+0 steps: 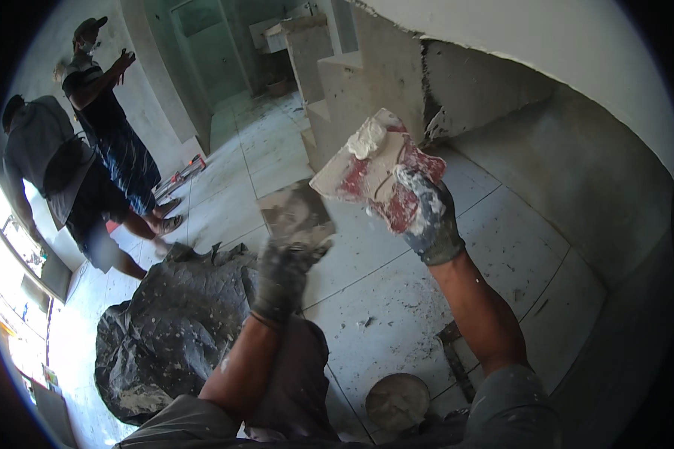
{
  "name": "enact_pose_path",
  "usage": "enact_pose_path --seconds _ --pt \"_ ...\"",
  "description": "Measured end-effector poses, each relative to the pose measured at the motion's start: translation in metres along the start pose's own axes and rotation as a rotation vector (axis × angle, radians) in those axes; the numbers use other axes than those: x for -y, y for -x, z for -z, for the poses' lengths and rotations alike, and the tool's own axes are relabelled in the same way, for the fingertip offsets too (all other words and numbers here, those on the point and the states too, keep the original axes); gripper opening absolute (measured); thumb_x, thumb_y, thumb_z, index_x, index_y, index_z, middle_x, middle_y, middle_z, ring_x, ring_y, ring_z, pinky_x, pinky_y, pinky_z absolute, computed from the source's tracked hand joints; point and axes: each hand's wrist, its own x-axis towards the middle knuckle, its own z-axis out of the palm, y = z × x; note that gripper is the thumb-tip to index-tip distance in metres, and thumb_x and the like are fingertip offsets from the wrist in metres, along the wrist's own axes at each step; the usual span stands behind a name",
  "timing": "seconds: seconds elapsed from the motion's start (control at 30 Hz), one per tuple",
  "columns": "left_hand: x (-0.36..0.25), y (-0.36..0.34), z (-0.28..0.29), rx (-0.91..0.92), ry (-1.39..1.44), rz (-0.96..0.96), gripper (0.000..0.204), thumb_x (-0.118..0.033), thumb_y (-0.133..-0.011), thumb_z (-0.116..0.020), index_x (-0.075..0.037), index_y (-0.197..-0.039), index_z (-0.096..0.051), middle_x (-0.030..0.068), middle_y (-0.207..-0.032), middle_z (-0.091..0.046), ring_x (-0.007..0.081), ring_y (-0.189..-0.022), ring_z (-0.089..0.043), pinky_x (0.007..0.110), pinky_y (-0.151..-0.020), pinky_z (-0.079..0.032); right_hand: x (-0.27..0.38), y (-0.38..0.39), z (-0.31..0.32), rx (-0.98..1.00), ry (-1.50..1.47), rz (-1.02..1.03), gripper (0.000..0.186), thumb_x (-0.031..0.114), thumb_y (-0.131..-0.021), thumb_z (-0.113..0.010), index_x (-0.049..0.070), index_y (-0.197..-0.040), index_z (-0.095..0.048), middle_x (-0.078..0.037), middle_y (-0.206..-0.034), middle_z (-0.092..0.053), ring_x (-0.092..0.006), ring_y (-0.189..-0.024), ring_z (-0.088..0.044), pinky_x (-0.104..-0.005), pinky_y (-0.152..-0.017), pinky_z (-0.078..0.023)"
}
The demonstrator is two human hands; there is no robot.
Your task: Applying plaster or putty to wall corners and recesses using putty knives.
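My left hand (pixel 281 277), in a dirty dark glove, is closed on a broad putty knife (pixel 296 209) whose square, smeared blade points up and away from me. Higher and to the right, my right hand (pixel 436 221) grips a red plastic plaster board (pixel 356 177), its glove coated with white putty. A thick dollop of white putty (pixel 367 140) sits near the far edge of the board, with a thinner smear over the red surface. The knife and the board are close together, but the blade is not on the dollop.
A crumpled black plastic sheet (pixel 176 322) lies to the left. A round bowl of putty (pixel 397 402) and a dark metal bar (pixel 455 361) are on the tiled floor (pixel 382 322). Two people (pixel 101 105) stand at the far left. Concrete steps (pixel 374 82) and a sloping white surface (pixel 569 45) rise ahead.
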Motion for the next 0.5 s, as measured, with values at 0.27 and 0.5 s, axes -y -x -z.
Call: enact_pose_path --seconds 0.27,0.5 --pt "-0.075 -0.003 -0.020 -0.122 0.449 0.327 0.031 -0.005 -0.083 -0.062 0.006 -0.112 -0.057 0.0189 -0.105 -0.063 0.0355 -0.098 -0.064 0.047 -0.083 -0.055 0.019 0.010 0.033 0.096 0.820 0.596 0.034 0.008 -0.091 -0.057 -0.002 -0.122 -0.050 -0.016 -0.120 -0.056 -0.0245 -0.106 -0.061 -0.0365 -0.090 -0.053" --pt "-0.039 0.007 -0.007 -0.040 -0.512 0.009 0.036 -0.004 -0.075 -0.071 0.001 -0.110 -0.060 0.0177 -0.097 -0.065 0.0346 -0.088 -0.065 0.041 -0.074 -0.054 0.059 0.006 -0.009 -0.216 -0.215 -0.052 0.032 0.010 -0.092 -0.053 -0.002 -0.121 -0.051 -0.013 -0.116 -0.057 -0.0214 -0.107 -0.058 -0.0361 -0.090 -0.052"
